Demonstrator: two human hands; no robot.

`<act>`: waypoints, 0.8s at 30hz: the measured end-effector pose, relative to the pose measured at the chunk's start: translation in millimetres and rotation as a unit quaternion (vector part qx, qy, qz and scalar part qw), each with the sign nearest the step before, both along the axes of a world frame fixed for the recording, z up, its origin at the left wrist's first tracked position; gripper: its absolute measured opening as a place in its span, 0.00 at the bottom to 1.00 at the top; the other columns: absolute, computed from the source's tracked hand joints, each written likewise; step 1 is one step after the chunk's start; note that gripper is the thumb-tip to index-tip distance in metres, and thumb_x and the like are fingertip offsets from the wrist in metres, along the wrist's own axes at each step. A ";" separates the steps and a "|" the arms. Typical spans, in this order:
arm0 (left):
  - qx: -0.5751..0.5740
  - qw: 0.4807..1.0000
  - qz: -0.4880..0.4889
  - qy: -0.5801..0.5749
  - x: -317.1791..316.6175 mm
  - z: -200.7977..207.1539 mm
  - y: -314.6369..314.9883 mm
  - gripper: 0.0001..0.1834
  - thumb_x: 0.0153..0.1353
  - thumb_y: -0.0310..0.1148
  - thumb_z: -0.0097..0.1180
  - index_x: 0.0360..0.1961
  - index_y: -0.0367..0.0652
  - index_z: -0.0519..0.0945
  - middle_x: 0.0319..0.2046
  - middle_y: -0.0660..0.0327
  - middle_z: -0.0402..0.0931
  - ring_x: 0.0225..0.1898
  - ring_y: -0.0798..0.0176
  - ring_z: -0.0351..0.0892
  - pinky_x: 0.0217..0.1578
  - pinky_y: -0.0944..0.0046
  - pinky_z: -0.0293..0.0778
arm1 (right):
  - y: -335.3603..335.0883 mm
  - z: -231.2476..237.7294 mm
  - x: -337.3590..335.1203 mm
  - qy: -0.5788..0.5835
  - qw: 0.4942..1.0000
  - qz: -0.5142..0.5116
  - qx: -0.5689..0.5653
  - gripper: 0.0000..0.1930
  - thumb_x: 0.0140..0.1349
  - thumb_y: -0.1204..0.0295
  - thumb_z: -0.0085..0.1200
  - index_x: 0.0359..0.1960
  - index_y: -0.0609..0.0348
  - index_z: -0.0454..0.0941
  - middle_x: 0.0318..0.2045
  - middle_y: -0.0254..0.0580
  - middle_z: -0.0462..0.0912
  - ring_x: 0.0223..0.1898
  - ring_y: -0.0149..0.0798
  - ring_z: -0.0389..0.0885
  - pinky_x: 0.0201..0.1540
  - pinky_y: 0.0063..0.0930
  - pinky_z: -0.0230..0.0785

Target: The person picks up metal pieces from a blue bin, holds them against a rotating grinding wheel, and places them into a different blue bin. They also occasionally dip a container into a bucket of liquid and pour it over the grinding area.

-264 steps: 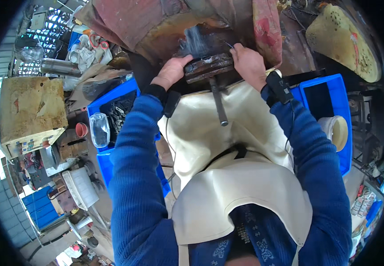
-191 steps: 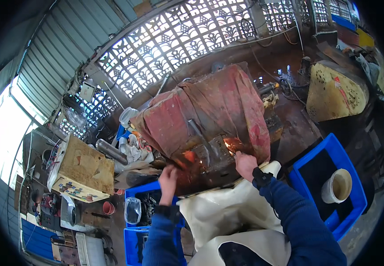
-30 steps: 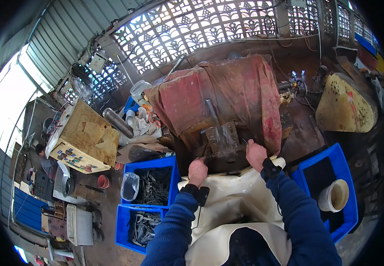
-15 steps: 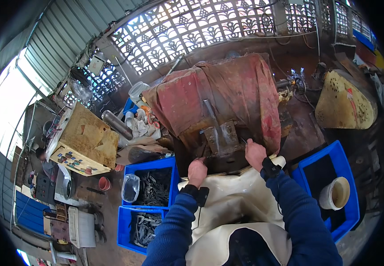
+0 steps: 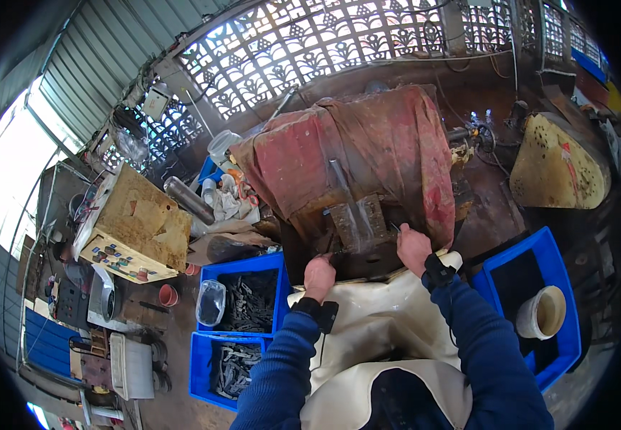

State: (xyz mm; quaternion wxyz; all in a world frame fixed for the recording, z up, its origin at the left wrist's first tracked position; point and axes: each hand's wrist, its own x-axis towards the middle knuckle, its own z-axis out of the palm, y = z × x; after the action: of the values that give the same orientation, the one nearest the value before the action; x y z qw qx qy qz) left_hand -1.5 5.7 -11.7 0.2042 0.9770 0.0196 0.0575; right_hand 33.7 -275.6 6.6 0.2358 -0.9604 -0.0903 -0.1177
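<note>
A machine draped with a stained red cloth [image 5: 289, 158] stands in front of me. Water seems to run from a grey pipe [image 5: 339, 174] over a brown metal block [image 5: 375, 213] at its front. My left hand [image 5: 319, 278] is closed at the left of the machine's dark front opening. On the opening's right side, beside the cloth's hanging edge, my right hand [image 5: 414, 249] is closed too. A small dark tip shows at each hand's fingers, but what they grip is too small to name. A cream apron [image 5: 368, 319] spreads below both hands.
At the left are two blue bins [image 5: 206, 362] of dark metal pieces, one also holding a clear plastic tub [image 5: 211, 302]. A blue bin [image 5: 568, 315] with a white bucket [image 5: 542, 312] stands right. Farther left are a rusty control cabinet [image 5: 142, 222] and a person [image 5: 74, 271].
Both my hands stay in nearly the same place and remain closed. The person in the left background has shifted slightly.
</note>
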 end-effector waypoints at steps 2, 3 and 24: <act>-0.001 1.000 0.002 0.003 0.1 -0.4 0.1 0.18 0.56 0.26 0.48 0.46 0.47 0.83 0.45 0.52 0.80 0.47 0.47 0.79 0.49 0.54 0.75 | 0.1 -0.6 0.4 0.002 1.000 0.002 -0.002 0.07 0.63 0.70 0.45 0.35 0.61 0.69 0.24 0.53 0.81 0.27 0.55 0.83 0.30 0.46 0.76; 0.000 1.000 0.003 0.002 0.2 -0.4 -0.1 0.18 0.55 0.26 0.48 0.46 0.47 0.83 0.45 0.52 0.80 0.47 0.47 0.79 0.49 0.54 0.75 | 0.3 -1.0 0.7 0.001 1.000 0.001 -0.005 0.07 0.63 0.70 0.45 0.35 0.61 0.69 0.24 0.52 0.81 0.27 0.55 0.83 0.30 0.46 0.76; -0.005 1.000 0.000 -0.004 1.2 -1.0 0.9 0.19 0.55 0.26 0.49 0.46 0.47 0.83 0.46 0.51 0.80 0.47 0.47 0.79 0.49 0.54 0.75 | -2.4 -13.8 9.8 0.019 0.999 -0.030 0.040 0.09 0.65 0.67 0.46 0.37 0.61 0.70 0.25 0.56 0.81 0.29 0.59 0.81 0.32 0.51 0.73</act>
State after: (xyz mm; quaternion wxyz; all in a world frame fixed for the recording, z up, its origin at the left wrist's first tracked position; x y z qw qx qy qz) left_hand -0.3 6.6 -12.7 0.2093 0.9757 0.0192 0.0618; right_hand 43.5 -278.0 -7.2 0.2724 -0.9544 -0.0519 -0.1101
